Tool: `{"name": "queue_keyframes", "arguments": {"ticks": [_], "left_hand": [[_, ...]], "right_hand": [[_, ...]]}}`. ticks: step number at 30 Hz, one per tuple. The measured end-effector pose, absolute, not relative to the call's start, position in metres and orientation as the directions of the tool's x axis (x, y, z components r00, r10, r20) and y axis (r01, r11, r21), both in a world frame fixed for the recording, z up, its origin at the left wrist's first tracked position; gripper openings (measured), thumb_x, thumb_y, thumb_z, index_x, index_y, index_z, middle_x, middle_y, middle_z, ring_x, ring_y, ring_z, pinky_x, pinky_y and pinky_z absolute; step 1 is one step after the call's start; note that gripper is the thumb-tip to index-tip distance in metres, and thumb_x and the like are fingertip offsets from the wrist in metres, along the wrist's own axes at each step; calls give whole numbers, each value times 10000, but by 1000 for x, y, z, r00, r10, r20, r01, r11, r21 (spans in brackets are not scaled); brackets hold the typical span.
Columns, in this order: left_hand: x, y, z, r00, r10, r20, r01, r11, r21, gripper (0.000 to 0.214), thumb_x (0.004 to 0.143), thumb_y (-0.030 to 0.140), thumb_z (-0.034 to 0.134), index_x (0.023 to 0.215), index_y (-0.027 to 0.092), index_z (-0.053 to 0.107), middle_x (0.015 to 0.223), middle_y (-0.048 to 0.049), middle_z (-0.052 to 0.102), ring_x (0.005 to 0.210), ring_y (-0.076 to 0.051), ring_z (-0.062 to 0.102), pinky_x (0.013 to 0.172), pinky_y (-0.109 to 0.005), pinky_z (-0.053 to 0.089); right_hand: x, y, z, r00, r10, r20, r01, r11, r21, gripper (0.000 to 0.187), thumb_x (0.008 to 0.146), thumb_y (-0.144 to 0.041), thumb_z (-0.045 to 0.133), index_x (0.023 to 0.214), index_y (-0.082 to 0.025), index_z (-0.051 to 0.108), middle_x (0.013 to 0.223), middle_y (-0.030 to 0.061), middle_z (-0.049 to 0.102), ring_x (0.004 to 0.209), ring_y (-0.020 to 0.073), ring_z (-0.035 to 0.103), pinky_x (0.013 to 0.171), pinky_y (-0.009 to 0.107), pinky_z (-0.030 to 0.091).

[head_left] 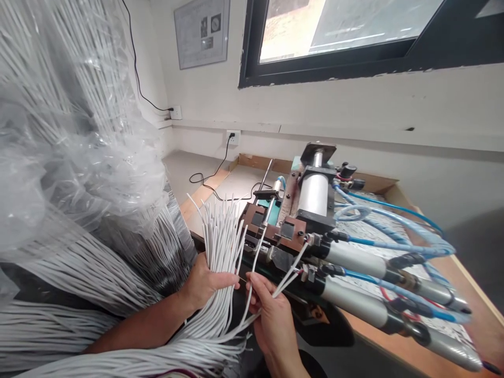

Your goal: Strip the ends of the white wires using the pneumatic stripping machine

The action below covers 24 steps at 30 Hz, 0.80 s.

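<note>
Left hand: clutching a fat white cable bundle
Right hand: pinching stray cables
Wooden bench, lower right: carrying a pneumatic machine
Window: glowing, upper right

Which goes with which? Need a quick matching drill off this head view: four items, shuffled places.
Column 1
1. Left grip
2. Right grip
3. Lower black plug
4. Framed sheet

Column 2
A. In a wall outlet
B. On the wall, left of the window
C. On a few separate cables beside the bundle
D. Around the thick white cable bundle

Pairs: 1-D, 2-C, 3-A, 4-B
</note>
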<state>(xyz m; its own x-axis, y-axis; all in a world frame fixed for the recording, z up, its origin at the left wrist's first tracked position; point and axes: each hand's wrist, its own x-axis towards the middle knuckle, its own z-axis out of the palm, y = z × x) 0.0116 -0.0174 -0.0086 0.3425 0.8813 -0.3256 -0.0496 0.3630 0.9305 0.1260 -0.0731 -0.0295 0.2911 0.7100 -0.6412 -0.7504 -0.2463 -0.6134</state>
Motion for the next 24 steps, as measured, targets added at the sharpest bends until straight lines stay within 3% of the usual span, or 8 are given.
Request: {"name": "queue_keyframes", "arguments": {"ticks": [3,8,12,14,19,24], "left_hand": [[13,-17,-8,333,884,-327,-42,360,932,133,556,156,711,657,132,627,562,1,598,520,-145,546,523,-267,449],[12,-15,-6,281,913,-296,-41,320,947,170,548,148,711,695,129,628,609,3,607,574,-138,533,554,-253,426],[11,-11,-5,285,914,-289,-43,313,949,163,540,155,722,673,120,633,605,5,605,575,-130,530,565,-249,424],[11,-9,-3,287,913,-291,-58,319,946,159,534,154,726,655,113,632,593,2,607,556,-123,531,556,-245,426],[17,-1,7,274,895,-351,-125,395,910,163,529,148,706,670,103,640,568,-7,610,519,-141,572,512,-251,446],[23,7,15,277,893,-354,-168,407,898,179,523,134,694,689,110,632,570,2,612,504,-143,587,501,-253,467]], "right_hand": [[127,-71,-29,271,721,-638,-757,-249,-604,333,497,-376,800,690,-142,664,542,-25,504,456,63,381,423,179,296],[122,-77,-31,56,845,-531,-651,-373,-662,300,618,-396,738,749,-134,676,477,-60,384,441,63,286,427,204,241],[116,-87,-38,225,889,-399,-438,-273,-857,274,627,-395,725,757,-154,703,589,-10,531,494,92,375,454,228,276],[116,-89,-42,321,869,-377,-415,-228,-881,281,645,-419,703,762,-164,707,687,19,598,545,116,440,484,239,319],[120,-77,-36,403,739,-539,-626,-207,-752,329,587,-431,741,751,-150,699,589,4,580,502,102,442,458,222,329],[125,-59,-25,317,659,-682,-819,-172,-547,313,434,-344,821,620,-135,681,520,-11,563,452,68,432,408,181,298]]}}
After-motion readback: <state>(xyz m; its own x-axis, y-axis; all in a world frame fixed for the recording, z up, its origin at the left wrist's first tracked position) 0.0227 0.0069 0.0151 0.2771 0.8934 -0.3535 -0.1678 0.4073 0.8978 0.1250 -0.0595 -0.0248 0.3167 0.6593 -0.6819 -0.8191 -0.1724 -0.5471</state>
